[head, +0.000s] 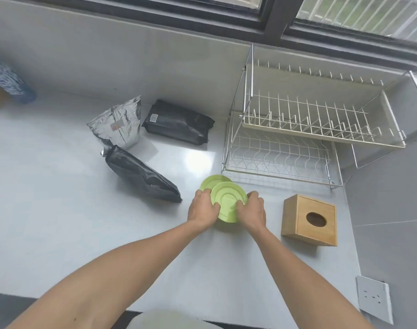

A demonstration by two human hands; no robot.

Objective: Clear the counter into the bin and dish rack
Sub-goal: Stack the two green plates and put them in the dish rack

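Left hand and right hand clamp the upper green plate by opposite rims — likely light, stiff, smooth — so grip edges firmly

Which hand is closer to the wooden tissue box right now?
Right. The right hand grips the right rim of the green plate, just left of the wooden tissue box. The left hand holds the plate's left rim, farther from the box.
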